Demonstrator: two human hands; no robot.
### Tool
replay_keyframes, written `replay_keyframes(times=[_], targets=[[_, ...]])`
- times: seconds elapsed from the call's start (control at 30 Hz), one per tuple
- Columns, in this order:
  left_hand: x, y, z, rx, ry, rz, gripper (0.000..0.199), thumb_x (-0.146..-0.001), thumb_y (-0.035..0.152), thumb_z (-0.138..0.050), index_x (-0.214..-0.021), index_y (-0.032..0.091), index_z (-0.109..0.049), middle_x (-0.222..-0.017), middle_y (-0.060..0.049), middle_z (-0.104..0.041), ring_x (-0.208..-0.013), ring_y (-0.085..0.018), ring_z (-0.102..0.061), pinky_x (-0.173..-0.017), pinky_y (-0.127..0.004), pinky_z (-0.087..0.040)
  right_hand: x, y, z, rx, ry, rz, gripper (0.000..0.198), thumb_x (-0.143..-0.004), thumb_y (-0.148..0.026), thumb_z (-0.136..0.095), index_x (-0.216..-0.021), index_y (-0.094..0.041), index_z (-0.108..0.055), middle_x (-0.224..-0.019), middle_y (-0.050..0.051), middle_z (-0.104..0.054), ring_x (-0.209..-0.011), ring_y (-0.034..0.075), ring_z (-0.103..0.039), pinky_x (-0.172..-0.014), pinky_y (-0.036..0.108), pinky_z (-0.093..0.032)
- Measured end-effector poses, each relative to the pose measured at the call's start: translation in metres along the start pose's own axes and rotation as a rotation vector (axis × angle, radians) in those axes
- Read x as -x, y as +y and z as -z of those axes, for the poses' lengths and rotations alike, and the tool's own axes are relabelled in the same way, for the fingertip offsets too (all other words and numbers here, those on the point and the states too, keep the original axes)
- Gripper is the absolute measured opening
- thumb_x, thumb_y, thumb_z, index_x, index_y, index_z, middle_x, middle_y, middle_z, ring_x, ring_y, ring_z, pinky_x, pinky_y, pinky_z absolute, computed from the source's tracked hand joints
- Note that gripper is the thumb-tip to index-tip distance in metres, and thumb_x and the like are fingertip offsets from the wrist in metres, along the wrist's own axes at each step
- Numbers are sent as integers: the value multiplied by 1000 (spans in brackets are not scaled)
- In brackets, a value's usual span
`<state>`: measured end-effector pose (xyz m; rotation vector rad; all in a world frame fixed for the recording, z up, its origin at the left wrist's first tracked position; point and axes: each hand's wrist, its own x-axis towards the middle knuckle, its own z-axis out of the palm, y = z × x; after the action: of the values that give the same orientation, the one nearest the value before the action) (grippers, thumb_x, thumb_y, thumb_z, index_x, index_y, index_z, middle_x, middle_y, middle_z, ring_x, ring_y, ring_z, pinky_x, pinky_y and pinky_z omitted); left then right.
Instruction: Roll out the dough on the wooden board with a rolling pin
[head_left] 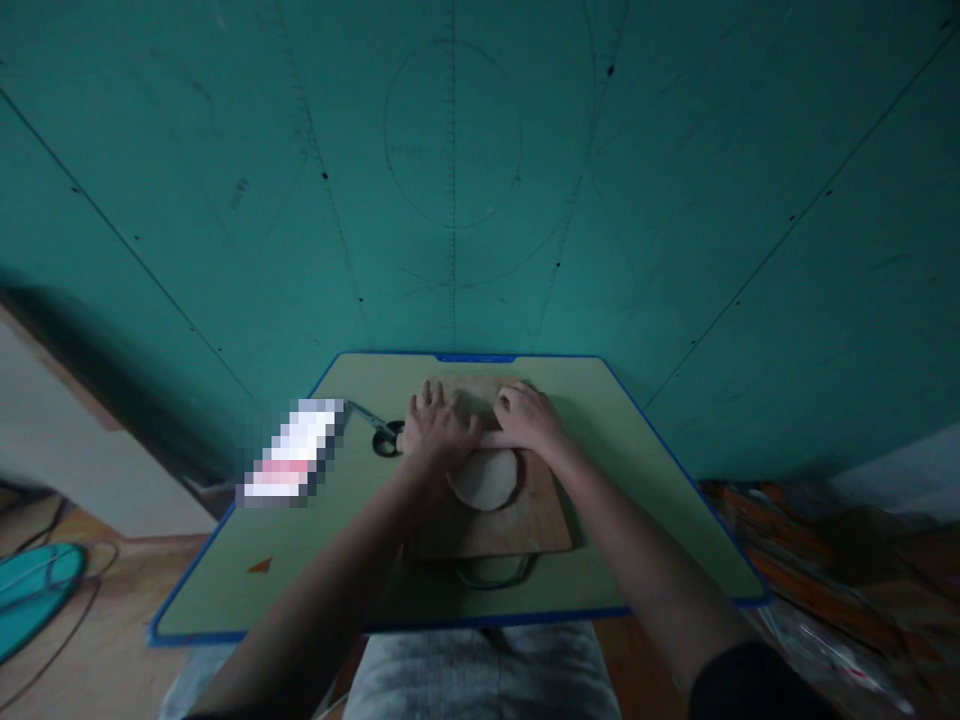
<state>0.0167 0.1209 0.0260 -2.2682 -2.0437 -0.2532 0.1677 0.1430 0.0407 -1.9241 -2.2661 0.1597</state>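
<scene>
A pale round of dough (486,480) lies on a wooden cutting board (536,515). Across the dough's far edge runs a wooden rolling pin (495,440); its left end shows beyond my left hand (439,428). That hand rests palm down on the pin, fingers stretched forward and apart. My right hand (529,415) is closed over the pin's right part, with its fingers curled. Black-handled scissors (386,438) lie just left of the board, near my left hand.
The pale table (637,520) has a blue rim and stands against a green wall (480,200). A blurred-out phone-like object (296,450) lies at its left. A small orange-brown scrap (260,566) is near the front left. A dark loop handle (495,580) shows below the board.
</scene>
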Motion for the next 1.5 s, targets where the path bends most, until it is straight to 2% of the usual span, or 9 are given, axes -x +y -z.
replay_keyframes(times=[0.17,0.37,0.6,0.73,0.9,1.0,1.17,1.3,1.5], targets=[[18,2,3,15,48,-8,47,-95,44,-43,-127,19,-64,-148,-16,-53,-141,-34,-42,-109,-47,-36,15,-3,-2,36,-17,-17,35,-97,-34,-40,-115,-20,-67,-127,12,-63,-114,27,-60,-96,40,-43],[47,2,10,56,121,-102,43,-99,40,-37,-104,18,-73,-117,-15,-72,-117,-33,-61,-99,-48,-44,47,-8,-3,112,22,47,43,-101,-40,-37,-125,-17,-65,-142,16,-57,-130,29,-52,-107,44,-37],[108,-2,-9,29,383,-205,57,-97,44,-44,-132,2,-59,-136,-24,-61,-128,-39,-54,-109,-55,-38,112,-9,-22,69,221,220,58,-102,-48,-37,-145,-11,-50,-146,17,-54,-134,30,-49,-115,48,-34],[134,-6,-9,15,404,-274,56,-98,43,-43,-134,3,-58,-140,-25,-58,-133,-39,-51,-111,-57,-35,138,-4,-37,36,284,318,58,-100,-40,-43,-148,-7,-45,-149,17,-51,-138,30,-45,-118,49,-31],[106,3,11,-3,157,-194,58,-99,47,-39,-137,7,-57,-145,-24,-54,-139,-42,-43,-113,-58,-34,121,-1,-28,51,222,298,50,-101,-35,-39,-143,-13,-53,-150,12,-51,-142,27,-41,-122,46,-24],[72,14,20,-13,-1,-85,61,-100,50,-34,-140,10,-55,-149,-25,-48,-141,-46,-40,-111,-69,-27,93,0,-18,70,143,263,47,-103,-34,-33,-137,-16,-60,-149,12,-53,-142,25,-41,-122,44,-21],[22,18,17,43,-168,-25,57,-101,48,-25,-141,20,-55,-156,-21,-41,-147,-45,-27,-104,-76,-28,47,6,-9,57,85,186,45,-103,-33,-34,-136,-18,-60,-150,12,-51,-141,23,-42,-120,42,-23],[-4,14,8,62,-165,-54,51,-98,45,-32,-132,21,-62,-148,-18,-52,-144,-42,-34,-106,-67,-32,15,12,-8,32,13,148,37,-99,-30,-43,-127,-17,-64,-139,14,-59,-131,23,-51,-111,39,-35],[-4,17,3,26,-13,-2,56,-95,46,-41,-138,12,-56,-153,-22,-45,-145,-38,-34,-111,-55,-32,5,13,-9,-17,-56,107,41,-97,-27,-43,-132,-17,-60,-149,15,-50,-135,24,-48,-110,39,-35]])
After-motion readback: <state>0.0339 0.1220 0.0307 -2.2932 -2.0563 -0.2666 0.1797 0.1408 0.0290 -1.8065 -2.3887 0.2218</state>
